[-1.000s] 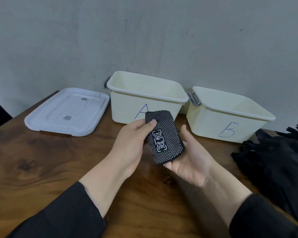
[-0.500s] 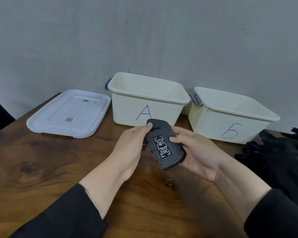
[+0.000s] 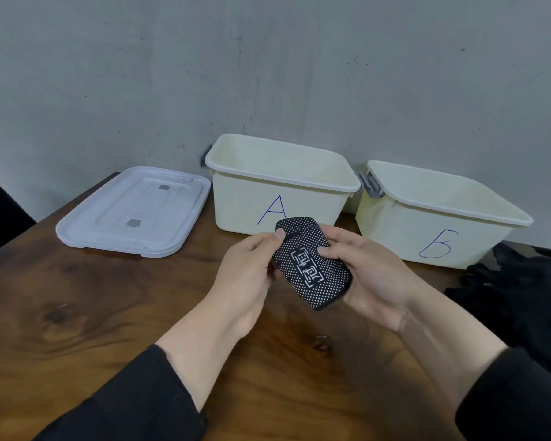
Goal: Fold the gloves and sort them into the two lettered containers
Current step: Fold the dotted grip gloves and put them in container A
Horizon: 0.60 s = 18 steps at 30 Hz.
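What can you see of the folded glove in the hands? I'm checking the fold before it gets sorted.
The glove is black knit fabric covered in small white dots, with a white boxed logo across its middle. It is folded into a compact, rounded oblong, tilted, held above the table in front of bin A. The left hand pinches its upper left edge; the right hand cradles it from the right, thumb on top.

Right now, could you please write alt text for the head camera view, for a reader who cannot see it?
Two bare hands, left hand and right hand, hold a folded black white-dotted glove above a wooden table, in front of open cream containers lettered A and B. A white lid lies left of A, and a pile of black gloves lies at the right edge.
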Tool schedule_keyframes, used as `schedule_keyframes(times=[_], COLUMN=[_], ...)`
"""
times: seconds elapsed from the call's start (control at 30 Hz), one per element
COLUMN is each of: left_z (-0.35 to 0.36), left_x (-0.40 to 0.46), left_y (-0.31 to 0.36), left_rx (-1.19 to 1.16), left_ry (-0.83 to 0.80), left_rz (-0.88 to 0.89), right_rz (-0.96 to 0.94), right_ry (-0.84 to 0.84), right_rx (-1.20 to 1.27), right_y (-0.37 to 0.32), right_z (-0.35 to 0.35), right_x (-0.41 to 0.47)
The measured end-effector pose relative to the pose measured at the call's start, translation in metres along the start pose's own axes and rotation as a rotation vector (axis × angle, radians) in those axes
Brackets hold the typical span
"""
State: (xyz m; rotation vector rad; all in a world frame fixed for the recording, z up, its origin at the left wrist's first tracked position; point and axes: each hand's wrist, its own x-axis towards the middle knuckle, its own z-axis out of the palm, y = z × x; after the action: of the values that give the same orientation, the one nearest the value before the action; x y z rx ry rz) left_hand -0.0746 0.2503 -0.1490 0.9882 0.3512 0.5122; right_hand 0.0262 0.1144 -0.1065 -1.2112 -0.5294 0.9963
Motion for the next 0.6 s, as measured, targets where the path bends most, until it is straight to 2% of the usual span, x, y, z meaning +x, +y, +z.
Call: schedule_keyframes(times=[0.3,0.6], left_z=[-0.003,-0.017], left_x=[0.002,0.012], left_y=[0.003,0.01], left_rx=[0.057,0.251], left_ry=[0.049,0.307], left_rz=[0.039,0.217], right_rz=[0.05,-0.027], right_ry=[0.003,0.065], right_rx=[-0.057,-0.032], right_y=[-0.004,-0.024], right_z=[0.001,-0.002], right_x=[0.004,0.012])
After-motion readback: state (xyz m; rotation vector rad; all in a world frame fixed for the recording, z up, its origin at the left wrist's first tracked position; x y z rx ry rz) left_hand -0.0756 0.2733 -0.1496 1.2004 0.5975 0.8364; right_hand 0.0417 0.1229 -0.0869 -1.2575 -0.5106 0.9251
